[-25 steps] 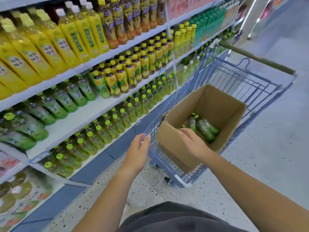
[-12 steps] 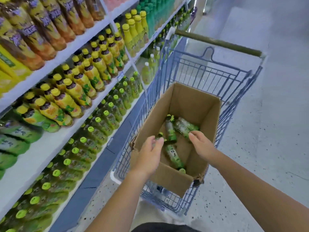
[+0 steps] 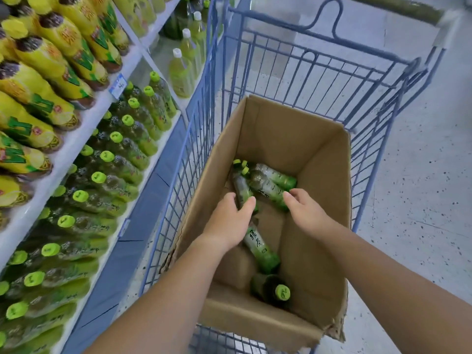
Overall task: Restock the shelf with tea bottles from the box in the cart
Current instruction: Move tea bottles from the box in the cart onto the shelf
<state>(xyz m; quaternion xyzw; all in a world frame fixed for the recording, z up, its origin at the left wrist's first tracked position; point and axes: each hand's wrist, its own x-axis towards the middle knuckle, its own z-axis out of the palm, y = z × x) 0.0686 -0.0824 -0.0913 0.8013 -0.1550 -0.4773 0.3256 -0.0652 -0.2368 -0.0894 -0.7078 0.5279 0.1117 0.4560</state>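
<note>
Both hands are down inside the cardboard box (image 3: 319,180) that sits in the blue wire cart (image 3: 332,80); the left hand (image 3: 229,221) curls loosely around the body of a lying tea bottle (image 3: 241,190), thumb on one side and fingers (image 3: 249,204) on the other, touching it but not clearly clamped; the right hand (image 3: 304,213) is half open, its fingertips (image 3: 288,196) resting on a second bottle (image 3: 270,190) just beyond them, and whether it has a real hold I cannot tell.

Beyond both hands a few more bottles lie bunched against the far wall of the box, green caps (image 3: 241,166) close together; their count is hard to make out; under the left wrist another bottle (image 3: 260,247) lies lengthwise, its upper part hidden by the hand; nearest the body a last one (image 3: 278,292) points its cap upward from the near corner, its lower part lost in shadow.

The box walls rise high on every side of the hands, so the open room is straight up; between the two wrists the cardboard floor lies bare; the near rim (image 3: 255,320) is ragged and torn at its right corner.

To the left of the left arm, past the cart's wire side, stands the shelf (image 3: 84,139); its lower tier holds rows of green-capped bottles (image 3: 107,159) leaning outward; the tier above holds yellow-wrapped bottles (image 3: 51,62), cut off at the frame's edge.
</note>
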